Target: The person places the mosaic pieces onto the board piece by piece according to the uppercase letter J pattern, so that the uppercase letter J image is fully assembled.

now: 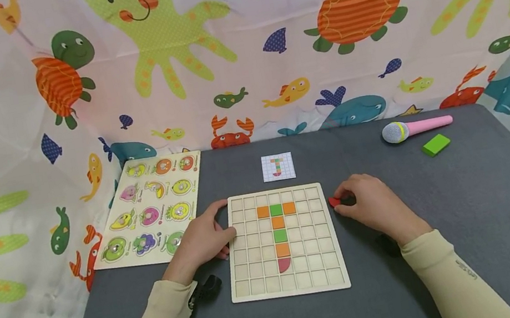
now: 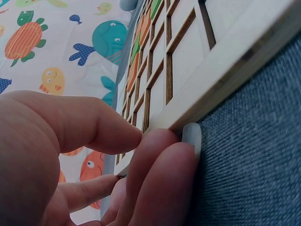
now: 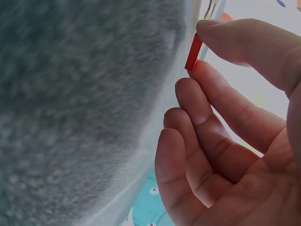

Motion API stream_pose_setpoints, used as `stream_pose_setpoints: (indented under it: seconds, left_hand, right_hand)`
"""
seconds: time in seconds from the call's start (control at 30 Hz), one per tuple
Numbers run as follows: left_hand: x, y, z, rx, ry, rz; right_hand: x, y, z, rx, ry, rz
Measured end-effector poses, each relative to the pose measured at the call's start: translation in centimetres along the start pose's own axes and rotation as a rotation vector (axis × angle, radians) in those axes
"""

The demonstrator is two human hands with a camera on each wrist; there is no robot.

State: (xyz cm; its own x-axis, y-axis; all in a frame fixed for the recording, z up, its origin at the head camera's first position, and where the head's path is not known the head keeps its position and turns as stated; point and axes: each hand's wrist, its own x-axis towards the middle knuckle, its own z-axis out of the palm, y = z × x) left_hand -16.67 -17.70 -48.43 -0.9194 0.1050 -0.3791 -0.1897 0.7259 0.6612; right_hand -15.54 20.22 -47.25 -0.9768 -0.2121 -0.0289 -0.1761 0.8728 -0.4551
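Note:
A pale wooden grid board (image 1: 315,279) lies on the grey table, with orange and green square tiles (image 1: 278,222) set in a T shape. Below their stem sits a rounded red tile (image 1: 285,265). My left hand (image 1: 204,237) grips the board's left edge; in the left wrist view the thumb (image 2: 110,125) and fingertips meet at the frame (image 2: 211,89). Just off the board's right side, my right hand (image 1: 369,204) pinches a small red tile (image 3: 193,52) between thumb and index finger, its other fingers loosely curled. Most of that tile's outline is hidden.
A small pattern card (image 1: 278,167) lies behind the board. On the left is a fruit puzzle board (image 1: 154,209). A pink toy microphone (image 1: 424,125) and a green block (image 1: 436,145) lie at the back right. A sea-animal printed curtain (image 1: 224,34) hangs behind the table.

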Motion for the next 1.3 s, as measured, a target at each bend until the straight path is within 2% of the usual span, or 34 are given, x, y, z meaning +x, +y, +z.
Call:
stream_pose_setpoints:
  seconds: [0.17,0.5,0.87,1.03,1.3]
  left_hand:
    - [0.0,0.0,0.0,-0.005,-0.002,0.001]
    - [0.1,0.0,0.1,-0.004,0.004,-0.007]
    - [0.0,-0.1,0.0,-0.009,0.007,0.005]
    - [-0.1,0.0,0.0,0.001,0.009,0.009]
    - [-0.1,0.0,-0.1,0.000,0.007,0.009]
  right_hand:
    - [-0.4,-1.2,0.0,0.006,-0.004,-0.027]
    - [-1.3,-5.1,1.0,-0.001,-0.019,-0.095]
    - [-2.2,-9.8,3.4,0.022,0.029,-0.236]
    - [-2.6,-12.1,4.5,0.013,0.006,-0.290]
    - [-3.6,-13.7,6.3,-0.020,0.006,-0.384]
